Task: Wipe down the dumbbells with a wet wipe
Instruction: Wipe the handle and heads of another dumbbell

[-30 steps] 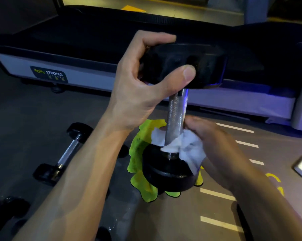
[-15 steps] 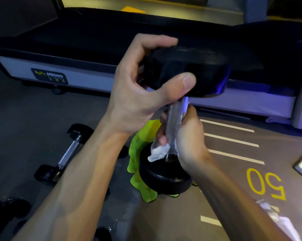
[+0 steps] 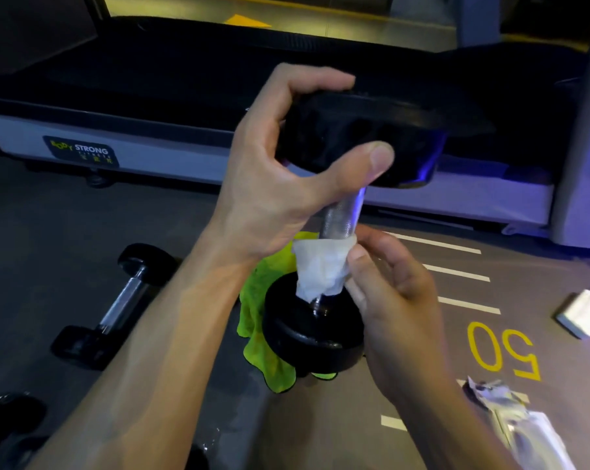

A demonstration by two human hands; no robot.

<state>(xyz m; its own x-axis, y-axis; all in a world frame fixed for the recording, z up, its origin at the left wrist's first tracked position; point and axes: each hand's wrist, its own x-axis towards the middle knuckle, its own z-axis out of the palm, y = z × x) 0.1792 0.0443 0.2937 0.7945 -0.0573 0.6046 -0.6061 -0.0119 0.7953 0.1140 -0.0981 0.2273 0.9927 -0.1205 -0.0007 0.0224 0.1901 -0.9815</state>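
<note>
We grip the upright dumbbell (image 3: 346, 212) by its top head in our left hand (image 3: 283, 184); our right hand (image 3: 385, 293) pinches the wet wipe (image 3: 320, 269) round the lower handle. Another dumbbell (image 3: 117, 303) at eight o'clock looks unwiped (judging loosely).

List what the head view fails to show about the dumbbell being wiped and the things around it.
- Dumbbell: handle part under the wet wipe is covered; the left hand hides part of its top head.
- Green cloth: mostly behind the lower head.
- Bottom-left dumbbells: cut by the frame edge, too dark.
- Packet: print blurred.
</note>
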